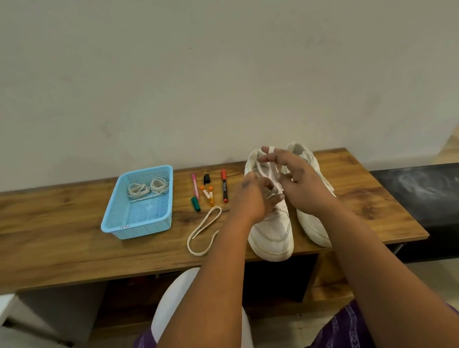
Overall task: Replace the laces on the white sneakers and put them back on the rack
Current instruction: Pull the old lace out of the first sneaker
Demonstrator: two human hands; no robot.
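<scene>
Two white sneakers stand side by side on the wooden bench [68, 249], toes toward me: the left sneaker [271, 230] and the right sneaker [313, 222]. Over the left sneaker's eyelets, my left hand [253, 196] pinches the lace [267, 169] that runs through that shoe. My right hand [299, 181] holds the same lace higher up, a loop sticking out above its fingers. A loose off-white lace [202, 234] lies curled on the bench left of the shoes. Two coiled laces [147, 189] sit in a light blue basket [115, 223].
Between basket and shoes lie a pink pen [194, 186], a red-capped marker [224, 186], a green cap [195, 203], a black cap [206, 179] and small orange pieces [209, 194]. A dark surface [429, 188] adjoins the bench's right end. The wall stands right behind.
</scene>
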